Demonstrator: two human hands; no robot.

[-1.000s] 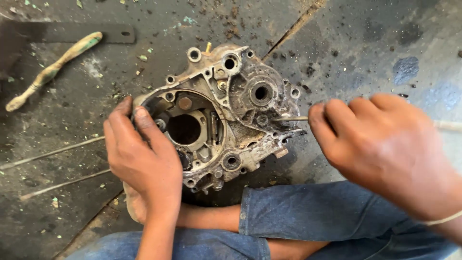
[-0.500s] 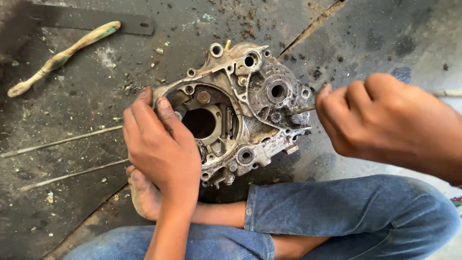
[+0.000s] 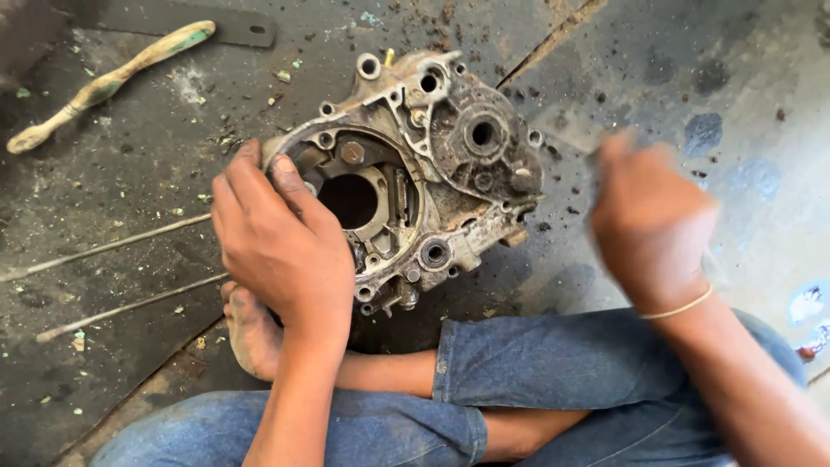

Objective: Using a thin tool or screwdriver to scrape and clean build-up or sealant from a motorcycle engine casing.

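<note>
Two hands at work over a grimy engine case (image 3: 424, 173) lying flat on the floor, long axis slanting from beside the left hand (image 3: 281, 251) up and away to the far right. Left hand clamped on the case's near left rim, fingers curled over the edge. Right hand (image 3: 653, 229) blurred, just right of the case, loosely closed; cannot tell what it grips.

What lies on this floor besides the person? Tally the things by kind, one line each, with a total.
Engine crankcase half, grimy metal, gripped at its rim by the left hand: 1
Thin metal rods: 2
Worn wooden-handled brush: 1
Flat dark metal bar: 1
Total: 5
The right hand is blurred; whatever it holds cannot be told.
</note>
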